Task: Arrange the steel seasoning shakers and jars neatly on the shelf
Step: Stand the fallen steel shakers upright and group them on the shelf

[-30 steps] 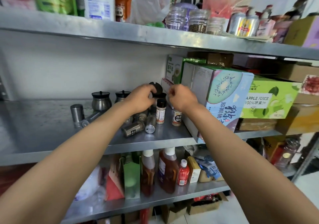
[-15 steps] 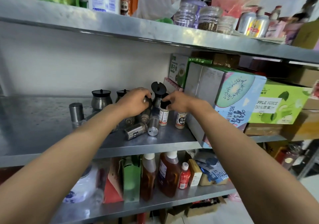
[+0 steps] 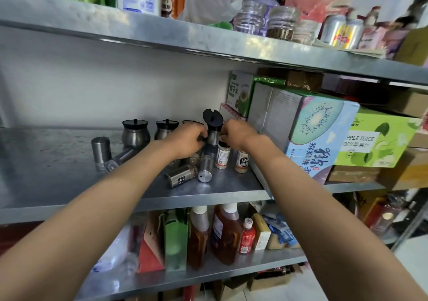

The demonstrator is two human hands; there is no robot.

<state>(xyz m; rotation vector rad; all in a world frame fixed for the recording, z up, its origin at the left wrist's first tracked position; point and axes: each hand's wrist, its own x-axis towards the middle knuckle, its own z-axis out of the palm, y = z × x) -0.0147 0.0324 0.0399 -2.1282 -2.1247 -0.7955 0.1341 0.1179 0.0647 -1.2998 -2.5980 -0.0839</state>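
— What's hard to see on that shelf [image 3: 58,180]?

— The kiwi box [image 3: 317,138] hides the wall corner, and both forearms cover part of the heap. Behind the left hand [image 3: 185,142] several shakers are lost; one jar [image 3: 192,122] shows only its rim.

— And the hands?

— Both arms reach straight out. The left hand and right hand [image 3: 234,133] curl round the open-lid jar [image 3: 213,129] from either side, each grip pressed to its steel body, at the back of the middle shelf.

— The rest?

— Two lidded jars [image 3: 135,132] upright at the left, one shaker [image 3: 100,147] standing, others [image 3: 183,176] tipped over in front.
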